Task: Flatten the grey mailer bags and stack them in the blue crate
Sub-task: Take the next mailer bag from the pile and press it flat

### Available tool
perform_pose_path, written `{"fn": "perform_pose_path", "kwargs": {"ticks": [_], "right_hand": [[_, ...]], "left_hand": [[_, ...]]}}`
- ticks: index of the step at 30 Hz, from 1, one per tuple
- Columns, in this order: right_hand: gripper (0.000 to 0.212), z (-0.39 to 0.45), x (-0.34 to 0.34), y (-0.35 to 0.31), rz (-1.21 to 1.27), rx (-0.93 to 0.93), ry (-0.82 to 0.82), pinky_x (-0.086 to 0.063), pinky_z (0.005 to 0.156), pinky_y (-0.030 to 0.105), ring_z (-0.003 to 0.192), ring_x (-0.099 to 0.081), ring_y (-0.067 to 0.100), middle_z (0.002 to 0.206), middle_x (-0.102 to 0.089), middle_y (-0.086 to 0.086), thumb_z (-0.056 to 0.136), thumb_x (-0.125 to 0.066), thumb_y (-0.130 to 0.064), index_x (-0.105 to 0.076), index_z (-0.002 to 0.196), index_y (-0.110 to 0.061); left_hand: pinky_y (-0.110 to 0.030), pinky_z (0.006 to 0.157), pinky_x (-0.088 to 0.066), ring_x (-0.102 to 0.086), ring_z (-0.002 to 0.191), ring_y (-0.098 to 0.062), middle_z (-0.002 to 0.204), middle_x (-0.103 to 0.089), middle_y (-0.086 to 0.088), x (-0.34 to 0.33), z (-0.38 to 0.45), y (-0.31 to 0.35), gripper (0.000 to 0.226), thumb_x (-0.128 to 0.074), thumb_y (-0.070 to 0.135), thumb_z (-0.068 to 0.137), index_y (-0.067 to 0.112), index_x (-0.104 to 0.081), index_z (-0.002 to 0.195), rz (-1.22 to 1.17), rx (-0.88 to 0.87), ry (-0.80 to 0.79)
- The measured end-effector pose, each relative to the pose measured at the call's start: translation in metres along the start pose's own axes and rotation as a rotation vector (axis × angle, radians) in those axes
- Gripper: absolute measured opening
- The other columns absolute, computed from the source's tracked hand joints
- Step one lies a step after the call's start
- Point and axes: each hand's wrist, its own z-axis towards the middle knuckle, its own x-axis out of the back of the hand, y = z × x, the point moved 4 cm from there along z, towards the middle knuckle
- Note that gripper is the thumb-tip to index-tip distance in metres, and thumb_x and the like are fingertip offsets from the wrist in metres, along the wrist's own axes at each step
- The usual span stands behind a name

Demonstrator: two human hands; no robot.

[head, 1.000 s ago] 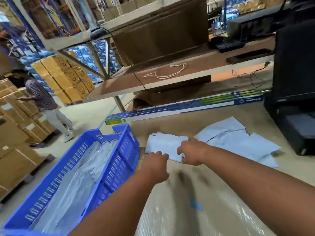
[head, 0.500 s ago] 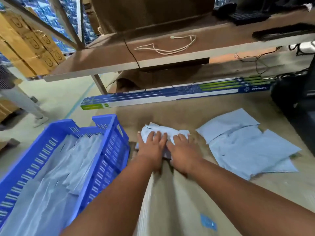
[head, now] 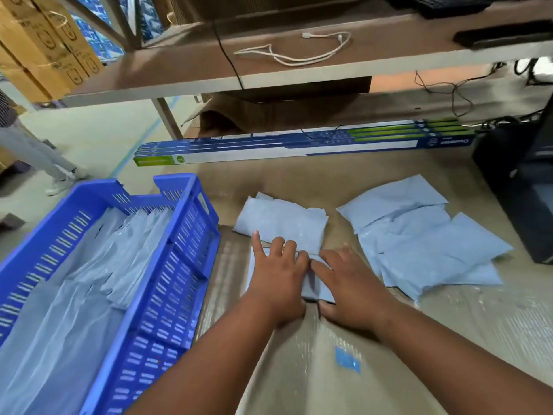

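Observation:
A grey mailer bag [head: 284, 223] lies on the cardboard-covered table in front of me. My left hand [head: 276, 274] and my right hand [head: 347, 280] press flat on its near half, fingers straight, side by side. The bag's near part is hidden under my hands. To the left stands the blue crate [head: 179, 259], with several grey mailers [head: 98, 265] lying inside it. A loose pile of several more grey mailers [head: 419, 238] lies on the table to the right.
Long blue and green boxes [head: 299, 142] lie along the table's back, under a brown shelf [head: 209, 67] with a white cable [head: 299, 52]. A black machine [head: 520, 187] stands at the right edge. A person's legs [head: 33, 154] show on the floor at far left.
My hands went from gripping the bag's near edge to lying flat on it, then slid toward me along the bag. The camera tilted down.

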Motion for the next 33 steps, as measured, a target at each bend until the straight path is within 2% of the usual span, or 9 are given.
{"fn": "perform_pose_path", "kwargs": {"ticks": [4,9,16,18,20,23,26,29,33], "right_hand": [[0.076,-0.078,0.003,-0.002,0.075,0.020,-0.028,-0.031,0.117,0.036,0.117,-0.044,0.019,0.133,-0.051,-0.005,0.077,-0.062,-0.056,-0.049,0.147,-0.032],[0.080,-0.159,-0.002,-0.001,0.152,0.013,-0.121,-0.040,0.111,0.033,0.123,-0.045,0.019,0.141,-0.046,-0.010,0.082,-0.062,-0.056,-0.040,0.156,-0.036],[0.079,-0.224,-0.002,0.003,0.180,0.003,-0.120,-0.034,0.115,0.029,0.129,-0.045,0.020,0.146,-0.045,-0.008,0.085,-0.063,-0.055,-0.041,0.157,-0.033],[0.079,-0.234,-0.002,0.004,0.160,0.008,-0.118,-0.031,0.119,0.032,0.132,-0.044,0.019,0.149,-0.044,-0.008,0.087,-0.062,-0.057,-0.040,0.159,-0.032],[0.076,-0.242,0.000,0.006,0.130,-0.009,-0.103,-0.022,0.126,0.042,0.142,-0.039,0.018,0.156,-0.041,-0.007,0.094,-0.054,-0.062,-0.035,0.161,-0.032],[0.061,-0.247,0.009,0.013,0.104,-0.151,0.024,-0.016,0.130,0.051,0.154,-0.030,0.021,0.165,-0.036,-0.002,0.107,-0.037,-0.057,-0.038,0.161,-0.029],[0.060,-0.243,0.014,0.019,-0.031,-0.339,0.049,-0.020,0.128,0.057,0.157,-0.028,0.029,0.168,-0.034,0.006,0.107,-0.030,-0.049,-0.043,0.158,-0.020],[0.067,-0.237,0.004,0.018,-0.077,-0.398,-0.029,-0.017,0.128,0.060,0.161,-0.020,0.031,0.173,-0.026,0.008,0.103,-0.023,-0.048,-0.041,0.159,-0.017],[0.070,-0.237,-0.018,0.013,-0.050,-0.379,-0.085,-0.012,0.130,0.057,0.163,-0.012,0.026,0.176,-0.015,0.004,0.103,-0.014,-0.046,-0.030,0.165,-0.018]], "left_hand": [[-0.079,0.115,-0.005,-0.041,0.133,-0.034,0.132,-0.045,-0.002,0.004,-0.044,0.054,0.072,-0.062,0.062,0.062,0.026,-0.058,0.124,-0.050,-0.120,-0.030],[-0.079,0.115,-0.010,-0.039,0.140,-0.035,0.139,-0.045,-0.003,0.005,-0.088,0.105,0.075,-0.063,0.066,0.061,0.027,-0.059,0.125,-0.122,-0.180,-0.082],[-0.078,0.117,-0.009,-0.037,0.143,-0.033,0.142,-0.047,-0.002,0.014,-0.124,0.155,0.080,-0.057,0.073,0.065,0.026,-0.059,0.130,-0.161,-0.190,-0.073],[-0.078,0.118,-0.003,-0.025,0.152,-0.034,0.155,-0.037,-0.005,0.014,-0.130,0.164,0.091,-0.057,0.075,0.068,0.025,-0.050,0.144,-0.142,-0.178,-0.105],[-0.077,0.119,0.002,-0.006,0.161,-0.034,0.172,-0.015,-0.008,0.015,-0.135,0.171,0.109,-0.051,0.079,0.074,0.019,-0.028,0.162,-0.149,-0.164,-0.146],[-0.072,0.123,0.002,0.009,0.163,-0.028,0.177,-0.001,-0.008,0.017,-0.139,0.184,0.097,-0.037,0.071,0.093,0.014,-0.013,0.168,-0.208,-0.156,-0.109],[-0.066,0.125,-0.014,-0.008,0.164,-0.028,0.175,-0.021,-0.012,0.018,-0.134,0.199,0.074,-0.033,0.047,0.101,0.009,-0.030,0.164,-0.263,-0.138,0.006],[-0.060,0.125,-0.028,-0.025,0.160,-0.032,0.169,-0.034,-0.016,0.013,-0.122,0.215,0.067,-0.035,0.037,0.100,0.006,-0.041,0.159,-0.320,-0.128,0.046],[-0.055,0.128,-0.023,-0.023,0.160,-0.032,0.169,-0.033,-0.017,-0.007,-0.115,0.229,0.064,-0.033,0.035,0.103,0.006,-0.040,0.160,-0.339,-0.086,0.055]]}}
